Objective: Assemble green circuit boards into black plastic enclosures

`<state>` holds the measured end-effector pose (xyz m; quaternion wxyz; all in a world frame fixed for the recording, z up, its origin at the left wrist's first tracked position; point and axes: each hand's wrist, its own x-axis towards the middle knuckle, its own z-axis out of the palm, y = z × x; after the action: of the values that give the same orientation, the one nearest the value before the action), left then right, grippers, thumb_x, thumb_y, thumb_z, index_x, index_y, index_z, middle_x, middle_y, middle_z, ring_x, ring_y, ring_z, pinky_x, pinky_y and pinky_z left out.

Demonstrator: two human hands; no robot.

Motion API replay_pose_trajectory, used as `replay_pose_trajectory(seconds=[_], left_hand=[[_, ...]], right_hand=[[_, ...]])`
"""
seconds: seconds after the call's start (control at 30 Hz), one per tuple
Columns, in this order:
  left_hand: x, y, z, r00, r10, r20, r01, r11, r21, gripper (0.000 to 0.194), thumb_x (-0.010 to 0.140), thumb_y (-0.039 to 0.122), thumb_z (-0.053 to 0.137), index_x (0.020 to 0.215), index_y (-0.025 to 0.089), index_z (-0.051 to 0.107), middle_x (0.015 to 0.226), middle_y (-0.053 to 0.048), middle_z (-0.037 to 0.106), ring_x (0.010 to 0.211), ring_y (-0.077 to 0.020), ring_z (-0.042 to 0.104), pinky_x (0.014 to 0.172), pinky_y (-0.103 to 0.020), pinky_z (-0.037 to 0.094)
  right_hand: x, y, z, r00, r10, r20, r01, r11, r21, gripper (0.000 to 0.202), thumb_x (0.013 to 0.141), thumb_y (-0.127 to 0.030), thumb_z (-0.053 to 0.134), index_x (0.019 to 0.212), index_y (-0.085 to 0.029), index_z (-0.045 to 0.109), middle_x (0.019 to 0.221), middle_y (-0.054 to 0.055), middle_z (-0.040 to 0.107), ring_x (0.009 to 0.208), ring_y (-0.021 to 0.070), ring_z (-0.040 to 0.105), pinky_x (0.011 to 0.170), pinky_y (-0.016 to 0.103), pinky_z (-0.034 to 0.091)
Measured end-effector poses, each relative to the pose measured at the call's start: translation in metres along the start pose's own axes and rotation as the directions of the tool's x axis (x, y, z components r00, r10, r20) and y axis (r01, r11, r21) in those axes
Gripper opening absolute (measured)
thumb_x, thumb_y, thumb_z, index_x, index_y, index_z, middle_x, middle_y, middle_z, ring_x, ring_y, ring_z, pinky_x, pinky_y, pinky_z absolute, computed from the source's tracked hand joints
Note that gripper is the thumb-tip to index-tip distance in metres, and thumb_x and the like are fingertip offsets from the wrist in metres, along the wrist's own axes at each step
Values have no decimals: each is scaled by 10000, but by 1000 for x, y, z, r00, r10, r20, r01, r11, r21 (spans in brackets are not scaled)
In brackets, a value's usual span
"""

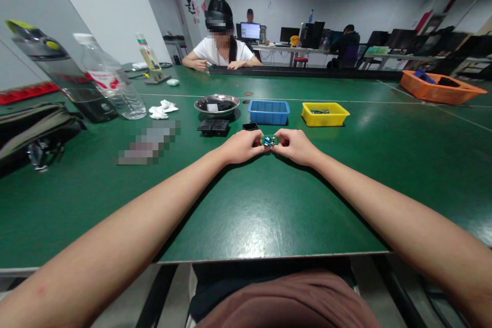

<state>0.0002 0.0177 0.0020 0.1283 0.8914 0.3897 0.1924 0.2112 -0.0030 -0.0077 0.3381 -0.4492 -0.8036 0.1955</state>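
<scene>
Between my two hands is a small green circuit board (269, 141) with blue and silvery parts on it. My left hand (245, 146) pinches its left end, and my right hand (294, 145) pinches the right end. Just behind my left fingertips lies a small black piece (250, 126). Black blocks (213, 127) sit to the left of it, in front of a round metal bowl (197, 105) that holds dark pieces and a white one. A blue tray (269, 117) stands beyond my hands. Small parts lie in the yellow tray (325, 120) at its right.
On the green table (246, 215), bottles (115, 84), crumpled tissue (163, 109), a blurred flat object (149, 143) and a dark bag (34, 133) are at the left. An orange basket (438, 90) stands far right. A person (223, 51) sits opposite, behind a long black bar (307, 73).
</scene>
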Motion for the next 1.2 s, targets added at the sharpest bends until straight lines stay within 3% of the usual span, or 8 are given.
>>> replay_pose_trajectory(seconds=[1.2], left_hand=[[0, -1, -1, 999, 34, 11, -34, 999, -12, 247, 917, 403, 602, 812, 181, 578, 728, -16, 627, 641, -163, 549, 612, -261, 320]], right_hand=[[0, 0, -1, 1000, 5, 10, -5, 1000, -10, 123, 780, -265, 713, 796, -163, 648, 625, -30, 611, 582, 114, 498, 608, 247, 338]])
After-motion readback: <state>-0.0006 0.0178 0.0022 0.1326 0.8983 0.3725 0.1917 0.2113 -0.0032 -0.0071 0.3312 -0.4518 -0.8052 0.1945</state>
